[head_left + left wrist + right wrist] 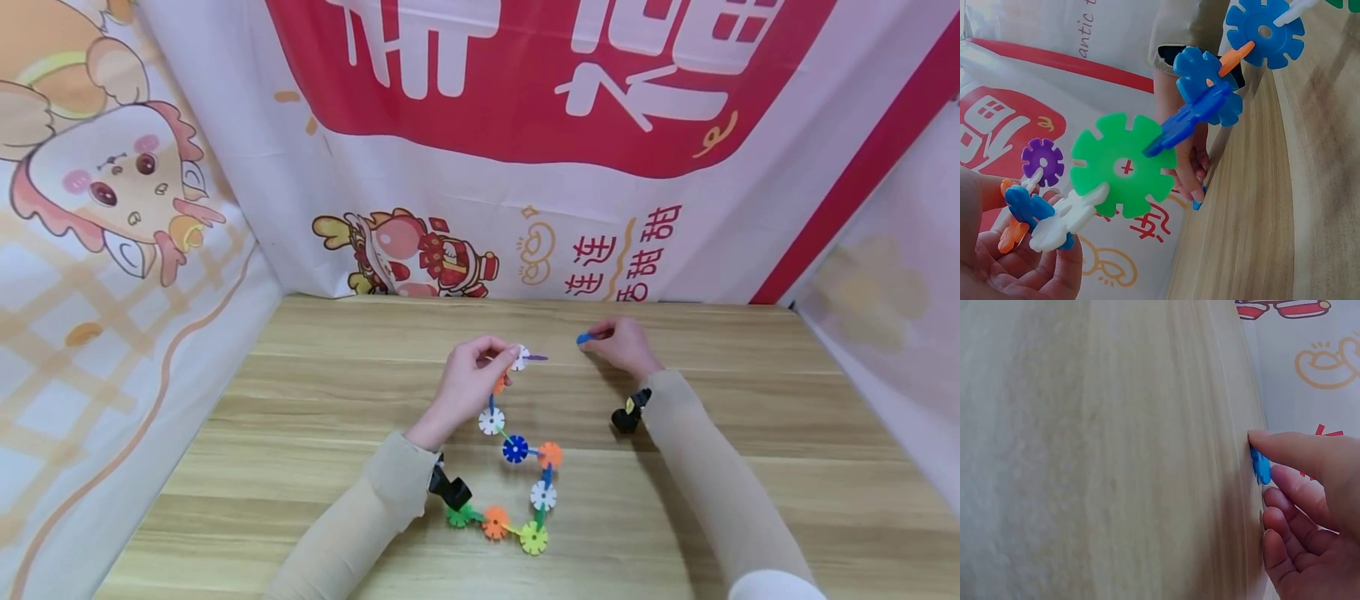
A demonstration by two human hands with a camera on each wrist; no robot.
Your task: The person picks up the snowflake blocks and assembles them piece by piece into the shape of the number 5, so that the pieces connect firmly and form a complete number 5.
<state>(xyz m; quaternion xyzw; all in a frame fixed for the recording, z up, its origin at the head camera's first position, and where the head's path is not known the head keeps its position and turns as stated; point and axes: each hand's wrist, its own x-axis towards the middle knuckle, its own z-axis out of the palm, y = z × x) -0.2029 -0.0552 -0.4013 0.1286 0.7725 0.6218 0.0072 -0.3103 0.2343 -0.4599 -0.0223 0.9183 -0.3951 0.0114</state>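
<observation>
A chain of interlocking plastic snowflake discs (pixel 515 449) in white, orange, blue, green and yellow winds over the wooden table. My left hand (pixel 467 382) pinches its far end, beside an orange disc and a white disc (pixel 520 357). A purple disc (pixel 1042 162) stands out at that tip, edge-on in the head view and pointing right. In the left wrist view, a large green disc (pixel 1125 166) joins the held part to blue discs behind. My right hand (pixel 624 346) pinches a loose blue snowflake disc (pixel 1260 465) between thumb and fingers, close over the table at the right, apart from the chain.
The wooden tabletop (pixel 337 375) ends at a printed cloth backdrop (pixel 465 192) with red and white patterns. More printed cloth (pixel 150 350) hangs at the left. Black wrist cameras (pixel 632 412) are strapped at both sleeves; the left one overhangs the chain's near green disc (pixel 459 517).
</observation>
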